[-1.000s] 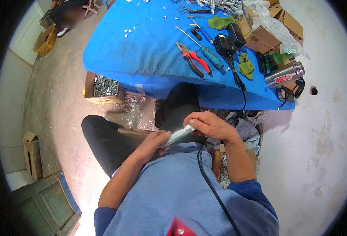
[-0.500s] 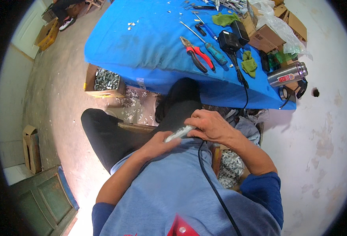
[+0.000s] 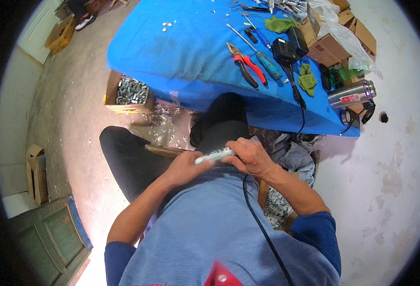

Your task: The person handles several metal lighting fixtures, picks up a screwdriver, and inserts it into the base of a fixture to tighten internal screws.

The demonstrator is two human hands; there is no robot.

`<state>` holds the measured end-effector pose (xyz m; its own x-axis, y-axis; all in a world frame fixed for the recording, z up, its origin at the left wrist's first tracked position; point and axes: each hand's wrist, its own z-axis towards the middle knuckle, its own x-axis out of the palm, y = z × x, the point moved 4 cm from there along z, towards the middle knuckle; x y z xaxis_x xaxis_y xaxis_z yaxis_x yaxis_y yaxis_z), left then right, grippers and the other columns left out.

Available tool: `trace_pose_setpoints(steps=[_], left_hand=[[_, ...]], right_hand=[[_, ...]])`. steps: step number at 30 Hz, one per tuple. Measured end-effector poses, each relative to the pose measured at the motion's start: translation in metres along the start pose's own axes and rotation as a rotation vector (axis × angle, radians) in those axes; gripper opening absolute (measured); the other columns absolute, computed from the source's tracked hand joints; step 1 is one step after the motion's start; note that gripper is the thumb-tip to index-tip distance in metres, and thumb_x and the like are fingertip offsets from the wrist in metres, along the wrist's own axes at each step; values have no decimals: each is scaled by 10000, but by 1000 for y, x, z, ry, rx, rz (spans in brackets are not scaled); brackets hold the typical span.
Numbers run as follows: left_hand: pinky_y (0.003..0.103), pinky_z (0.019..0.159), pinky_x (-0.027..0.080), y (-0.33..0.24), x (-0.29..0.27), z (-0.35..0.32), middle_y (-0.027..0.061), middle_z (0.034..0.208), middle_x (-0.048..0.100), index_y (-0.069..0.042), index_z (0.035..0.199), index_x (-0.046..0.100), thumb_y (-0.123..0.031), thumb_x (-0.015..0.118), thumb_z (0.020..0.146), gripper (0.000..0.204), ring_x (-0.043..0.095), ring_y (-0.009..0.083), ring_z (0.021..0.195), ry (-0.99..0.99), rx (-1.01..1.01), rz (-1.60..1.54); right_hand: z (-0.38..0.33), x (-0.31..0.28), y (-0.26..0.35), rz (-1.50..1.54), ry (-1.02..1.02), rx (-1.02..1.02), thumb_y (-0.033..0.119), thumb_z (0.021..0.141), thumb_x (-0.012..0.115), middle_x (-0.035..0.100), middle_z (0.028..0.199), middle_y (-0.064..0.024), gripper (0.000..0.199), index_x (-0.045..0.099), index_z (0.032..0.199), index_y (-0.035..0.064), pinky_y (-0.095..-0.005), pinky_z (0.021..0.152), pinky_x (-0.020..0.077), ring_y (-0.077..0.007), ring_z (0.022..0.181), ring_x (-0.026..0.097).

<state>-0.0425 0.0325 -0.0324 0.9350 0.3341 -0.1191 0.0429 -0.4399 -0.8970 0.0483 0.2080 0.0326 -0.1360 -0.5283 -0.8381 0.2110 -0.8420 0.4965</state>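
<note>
Above my lap I hold a slim whitish-grey piece (image 3: 213, 156) with an uneven, shiny upper side; its exact kind cannot be made out. My left hand (image 3: 184, 168) is closed around its left end, thumb along the top. At the other end, my right hand (image 3: 251, 156) grips it between thumb and fingers. The piece lies almost level, its right end a little higher. A black cord (image 3: 262, 229) runs from below my right hand down over my light blue clothing.
On the blue-covered table (image 3: 181, 52) lie red-handled pliers (image 3: 247, 64), a teal screwdriver (image 3: 269, 65), black adapters (image 3: 285, 50), green cloths (image 3: 307, 80) and a steel flask (image 3: 348, 94). A carton of small metal parts (image 3: 129, 91) stands below left. Several whitish scraps (image 3: 279, 205) fill a container by my right thigh.
The whitish-grey piece has turned from a steep slant to nearly level. My left hand has moved up and slightly left; my right hand stays on the piece's right end.
</note>
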Motion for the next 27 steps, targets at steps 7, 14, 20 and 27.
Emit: trace_pose_setpoints(steps=[7, 14, 20, 27], left_hand=[[358, 629, 467, 3, 10, 0, 115, 697, 624, 35, 876, 668, -453, 627, 856, 490, 593, 189, 652, -58, -64, -28], [387, 655, 485, 7, 25, 3, 183, 727, 653, 43, 891, 670, -435, 624, 840, 483, 646, 259, 687, -79, -59, -2], [361, 605, 452, 1, 23, -2, 116, 704, 622, 37, 876, 664, -469, 632, 861, 508, 570, 186, 661, -45, -93, 47], [328, 570, 434, 3, 25, 2, 75, 677, 598, 37, 852, 660, -469, 660, 855, 505, 533, 136, 642, -1, -89, 28]], right_hand=[[1, 2, -6, 19, 16, 38, 261, 763, 746, 572, 791, -105, 369, 608, 1016, 30, -371, 606, 464, -281, 700, 584], [3, -8, -2, -43, 91, -36, 299, 748, 745, 576, 912, -128, 390, 606, 977, 15, -384, 706, 476, -305, 836, 578], [14, -3, -6, -88, 283, -104, 326, 733, 748, 568, 977, -147, 399, 574, 888, 2, -405, 752, 475, -329, 891, 559], [15, 5, -17, 151, 556, 85, 371, 776, 727, 608, 804, -141, 392, 600, 906, 24, -397, 651, 479, -295, 753, 609]])
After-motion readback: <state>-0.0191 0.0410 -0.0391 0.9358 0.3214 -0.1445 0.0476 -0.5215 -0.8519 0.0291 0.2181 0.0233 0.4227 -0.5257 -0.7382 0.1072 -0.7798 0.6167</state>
